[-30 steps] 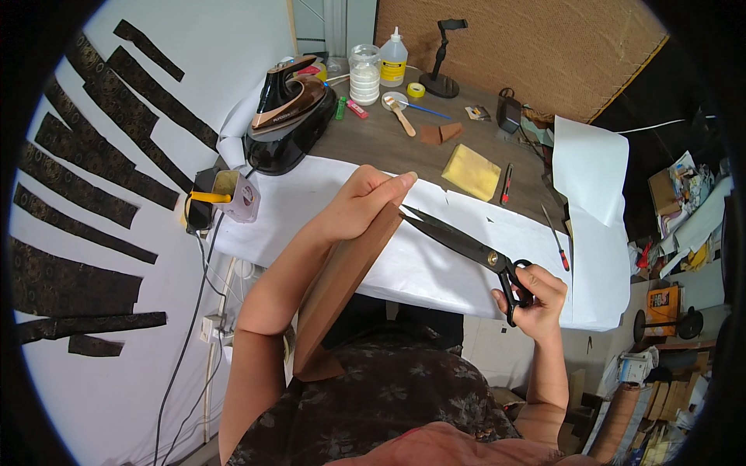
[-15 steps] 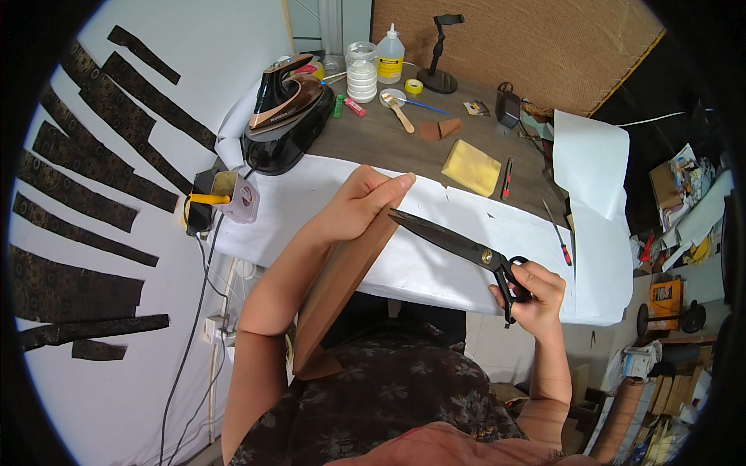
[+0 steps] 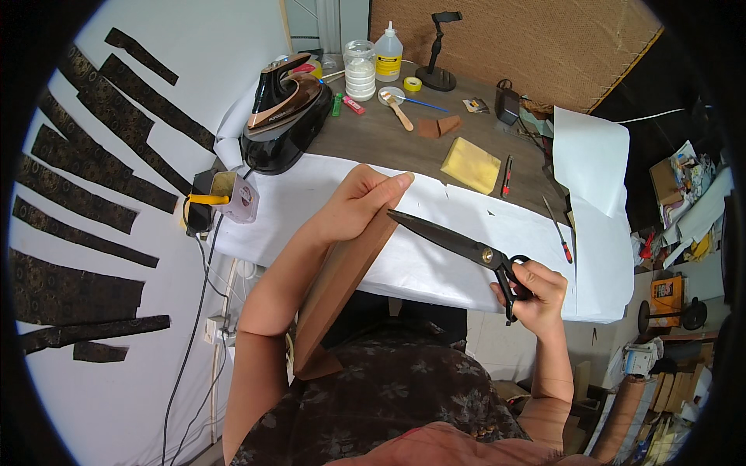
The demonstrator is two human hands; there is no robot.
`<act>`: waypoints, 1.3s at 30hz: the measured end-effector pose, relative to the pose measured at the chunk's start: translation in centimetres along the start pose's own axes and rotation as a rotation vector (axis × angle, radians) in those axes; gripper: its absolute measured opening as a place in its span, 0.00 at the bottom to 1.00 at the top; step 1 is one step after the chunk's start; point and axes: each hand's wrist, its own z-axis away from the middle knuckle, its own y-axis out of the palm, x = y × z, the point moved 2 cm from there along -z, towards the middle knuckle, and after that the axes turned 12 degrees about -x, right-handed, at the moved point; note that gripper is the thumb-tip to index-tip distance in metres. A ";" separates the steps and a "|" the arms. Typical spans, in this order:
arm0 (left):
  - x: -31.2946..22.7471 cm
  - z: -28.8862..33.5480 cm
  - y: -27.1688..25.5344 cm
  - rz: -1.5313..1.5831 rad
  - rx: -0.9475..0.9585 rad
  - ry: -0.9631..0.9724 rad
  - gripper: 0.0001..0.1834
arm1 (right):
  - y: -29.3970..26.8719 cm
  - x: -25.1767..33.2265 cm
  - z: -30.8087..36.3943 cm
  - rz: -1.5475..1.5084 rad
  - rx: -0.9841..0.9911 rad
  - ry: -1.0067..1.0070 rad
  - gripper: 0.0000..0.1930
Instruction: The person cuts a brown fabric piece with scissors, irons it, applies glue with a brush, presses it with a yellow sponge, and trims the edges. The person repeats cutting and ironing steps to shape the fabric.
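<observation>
The left hand (image 3: 365,203) grips the far end of a long, brown, thick-edged panel (image 3: 342,287), slanting near-left beside the grey-brown, white-covered table (image 3: 365,140). The right hand (image 3: 539,299) grasps large black metal scissors (image 3: 447,235), blade tips at the panel's far end.

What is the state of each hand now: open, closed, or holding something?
Left hand: closed, holding the upper end of the brown piece.
Right hand: closed, holding the black scissors by the handles.
</observation>
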 end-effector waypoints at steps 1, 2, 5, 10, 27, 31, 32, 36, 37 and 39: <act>0.0 0.0 0.0 -0.001 0.005 0.006 0.31 | 0.0 0.0 0.0 -0.004 0.001 -0.003 0.18; 0.0 0.0 0.0 -0.004 0.003 0.008 0.31 | 0.0 0.1 0.0 -0.001 0.001 0.000 0.18; 0.1 0.0 0.0 -0.004 0.006 0.008 0.31 | -0.2 0.0 -0.2 0.002 -0.004 0.007 0.17; 0.5 0.3 -0.3 -0.062 -0.041 -0.039 0.30 | -1.1 -0.4 -0.5 -0.018 -0.034 0.035 0.17; 0.3 0.1 -0.7 -0.062 0.053 -0.008 0.30 | -1.7 -0.3 -0.6 0.057 0.019 -0.024 0.16; 0.4 0.1 -0.8 -0.076 0.059 -0.015 0.30 | -1.7 -0.3 -0.7 0.058 0.021 -0.025 0.16; 0.4 0.1 -0.8 -0.082 0.055 -0.013 0.30 | -1.7 -0.3 -0.7 0.057 0.020 -0.024 0.15; 0.5 0.1 -0.7 -0.044 0.024 0.017 0.31 | -1.8 -0.2 -0.7 0.063 0.022 -0.027 0.15; 0.4 0.1 -0.8 -0.020 0.011 0.030 0.31 | -1.8 -0.2 -0.7 0.080 0.031 -0.027 0.15; 0.5 0.1 -0.8 -0.066 0.042 -0.001 0.31 | -1.8 -0.2 -0.7 0.064 0.026 -0.025 0.15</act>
